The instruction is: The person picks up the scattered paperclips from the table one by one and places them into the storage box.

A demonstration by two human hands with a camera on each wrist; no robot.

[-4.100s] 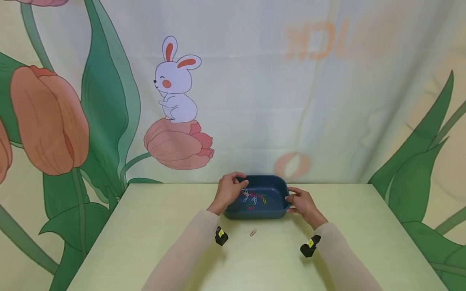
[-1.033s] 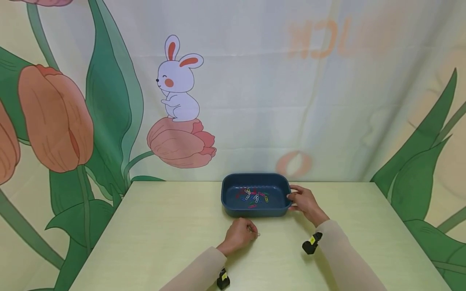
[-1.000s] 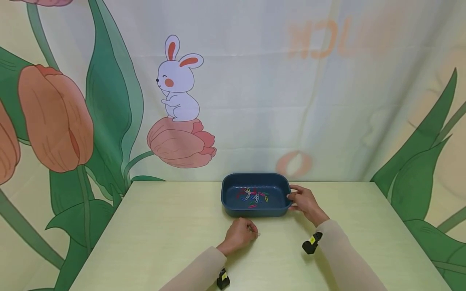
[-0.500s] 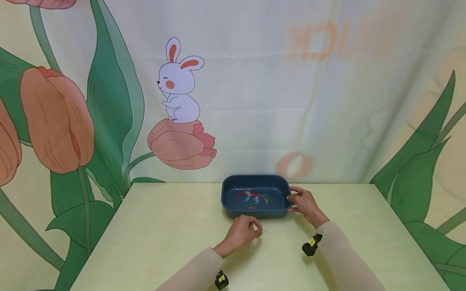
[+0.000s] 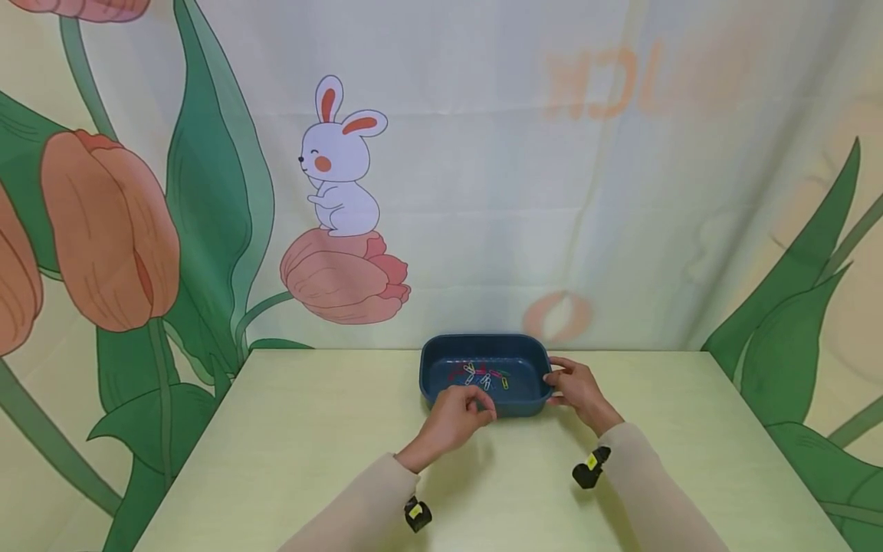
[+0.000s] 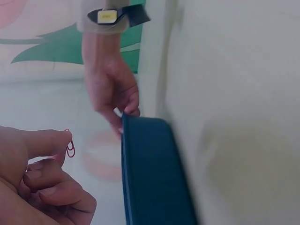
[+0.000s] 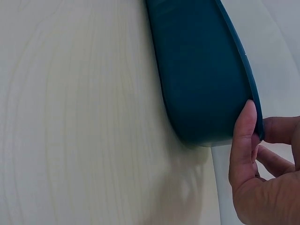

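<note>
A dark blue rectangular tray (image 5: 531, 349) stands at the far edge of the table, with several coloured paper clips (image 5: 486, 381) lying on its floor. My left hand (image 5: 455, 418) is raised at the tray's front wall and overlaps it in the head view. Between its thumb and index finger it pinches a red paper clip (image 6: 71, 149), seen in the left wrist view; the other fingers curl below. My right hand (image 5: 581, 389) grips the tray's right end, its thumb and fingers on either side of the rim (image 7: 248, 70).
The pale wooden table (image 5: 290, 445) ends at a hanging cloth (image 5: 469, 192) printed with a rabbit and tulips, close behind the tray. A black wrist camera (image 5: 588, 469) sits under the right sleeve, another camera (image 5: 417, 514) under the left.
My left hand left the tray's left end, picked the loose paper clip off the table and lifted it up to the tray's front wall. My right hand has kept its grip on the tray.
</note>
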